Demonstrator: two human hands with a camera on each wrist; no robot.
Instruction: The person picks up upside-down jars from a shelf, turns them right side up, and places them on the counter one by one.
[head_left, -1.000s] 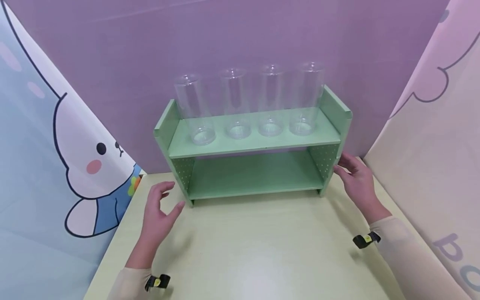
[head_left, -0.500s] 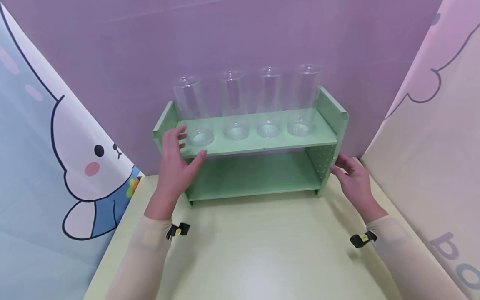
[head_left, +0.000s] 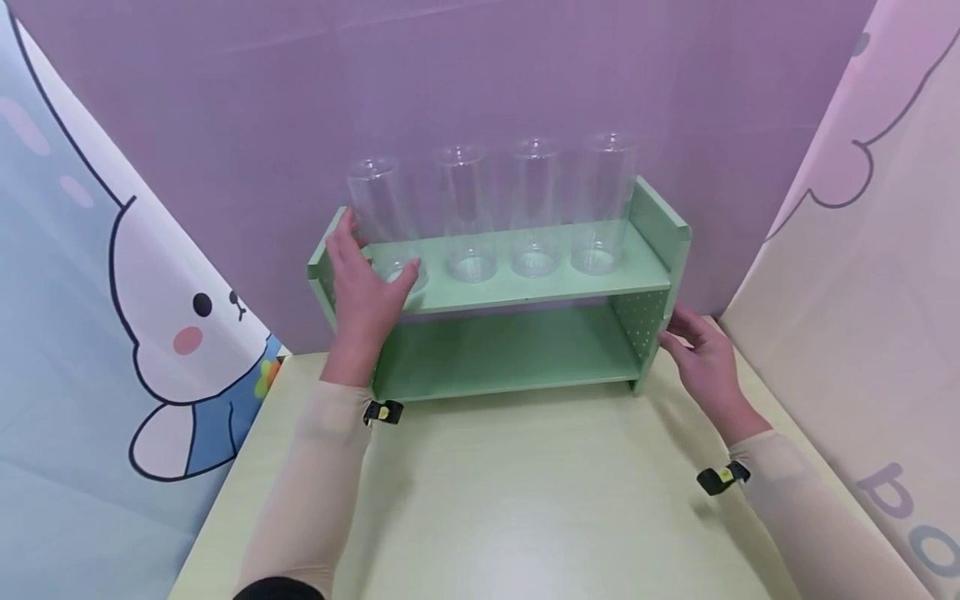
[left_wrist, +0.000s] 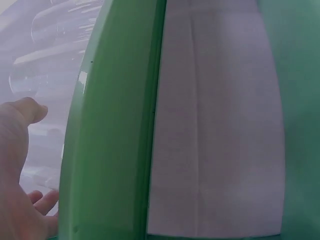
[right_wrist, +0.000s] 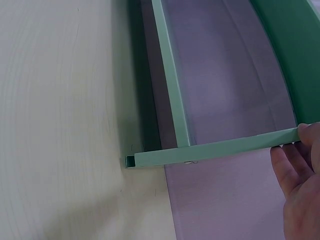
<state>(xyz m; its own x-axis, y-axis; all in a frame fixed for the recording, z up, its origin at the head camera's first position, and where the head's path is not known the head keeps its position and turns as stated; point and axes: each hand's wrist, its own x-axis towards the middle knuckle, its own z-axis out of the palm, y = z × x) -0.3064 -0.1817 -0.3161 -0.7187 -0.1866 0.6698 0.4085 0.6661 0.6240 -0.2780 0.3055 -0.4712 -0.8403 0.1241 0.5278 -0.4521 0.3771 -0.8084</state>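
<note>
From my end I count four clear cylinders (head_left: pixel 536 208), all upright in one row on the upper board (head_left: pixel 498 290) of one two-board green rack (head_left: pixel 510 350) on the surface (head_left: pixel 510 483). The left hand (head_left: pixel 366 292) is spread wide near the leftmost cylinder (head_left: pixel 384 204); the right hand (head_left: pixel 705 358) pinches the rack's right panel (head_left: pixel 660 221).

Left hand (head_left: pixel 366 293): you have raised it from low beside the rack (head_left: pixel 510 350) to the upper shelf (head_left: pixel 502 290), fingers now left of the leftmost cup (head_left: pixel 378 196); whether they touch it cannot be told.
Leftmost cup: its base, fully visible a second ago, now sits partly behind your thumb.
Left sleeve (head_left: pixel 309 483): more of it shows, with a dark round shape (head_left: pixel 278 589) newly at the bottom edge.
</note>
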